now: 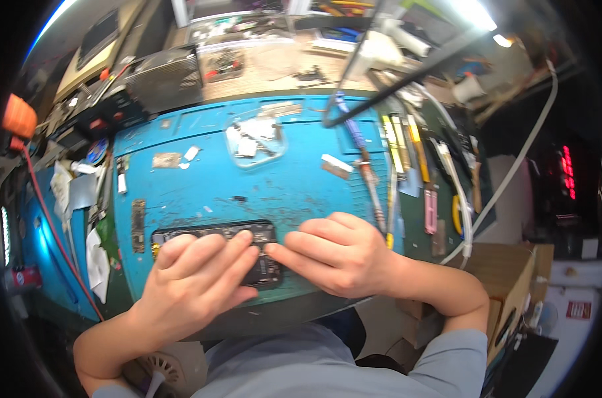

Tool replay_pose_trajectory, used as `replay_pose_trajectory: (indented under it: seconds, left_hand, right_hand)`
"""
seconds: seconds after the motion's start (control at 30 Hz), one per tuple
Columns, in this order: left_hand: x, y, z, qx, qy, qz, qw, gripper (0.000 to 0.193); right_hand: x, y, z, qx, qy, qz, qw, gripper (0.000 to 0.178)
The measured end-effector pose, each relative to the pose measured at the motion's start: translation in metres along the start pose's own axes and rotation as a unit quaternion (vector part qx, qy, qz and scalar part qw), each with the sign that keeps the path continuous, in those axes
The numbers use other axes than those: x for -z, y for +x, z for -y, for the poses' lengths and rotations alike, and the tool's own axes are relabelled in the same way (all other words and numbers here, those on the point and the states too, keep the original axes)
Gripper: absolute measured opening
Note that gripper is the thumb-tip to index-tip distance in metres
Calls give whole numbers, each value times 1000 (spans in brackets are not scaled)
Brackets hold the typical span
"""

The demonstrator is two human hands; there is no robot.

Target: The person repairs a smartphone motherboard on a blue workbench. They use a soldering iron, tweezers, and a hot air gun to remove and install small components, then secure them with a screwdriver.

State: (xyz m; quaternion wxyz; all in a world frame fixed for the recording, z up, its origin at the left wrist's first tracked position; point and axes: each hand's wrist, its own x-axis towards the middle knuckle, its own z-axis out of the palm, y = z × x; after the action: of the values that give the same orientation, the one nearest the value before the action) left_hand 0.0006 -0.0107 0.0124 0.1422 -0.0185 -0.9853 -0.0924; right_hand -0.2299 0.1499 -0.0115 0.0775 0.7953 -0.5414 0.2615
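An opened smartphone (269, 268), black with its inner parts bare, lies at the near edge of the blue work mat (181, 192). My left hand (195, 275) reaches across it, fingertips on its right part and thumb at its near edge, closed loosely around it. From the right comes my right hand (340, 255), its fingers pressed together and its index fingertip at the phone's right end. Anything small between those fingertips is hidden. A clear plastic tray (256, 162) with white and dark small parts stands farther back on the mat.
Beyond the tray are a wooden shelf (267, 63) with loose parts and a dark metal box (161, 79). A blue-handled tool (354, 126), yellow tools (417, 142) and pink tweezers (431, 212) lie right. A black lamp arm (407, 79) crosses above; a red cable (49, 212) runs left.
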Motion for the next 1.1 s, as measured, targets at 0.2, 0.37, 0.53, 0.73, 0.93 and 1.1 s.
replay_pose_trajectory:
  seconds: [0.2, 0.37, 0.53, 0.73, 0.93, 1.1]
  left_hand:
    - [0, 1, -5, 12, -4, 3, 1000, 56]
    - [4, 1, -10, 12, 17, 7, 1000, 56]
    - [2, -2, -12, 23, 5, 3, 1000, 58]
    - [-2, -5, -7, 24, -13, -15, 1000, 56]
    - [-1, -5, -5, 20, -15, -19, 1000, 53]
    - [-3, -6, -5, 24, -15, -14, 999, 53]
  right_hand:
    - [50, -9, -13, -142, -44, -80, 986, 36]
    - [87, -38, -18, -459, -82, 9, 885, 22]
    - [66, -43, -15, -444, -50, 19, 895, 23]
    - [68, -48, -11, -425, -113, 37, 897, 13]
    - [101, -57, -21, -549, 492, -160, 656, 30]
    - [57, -23, 6, -444, 646, -82, 616, 33]
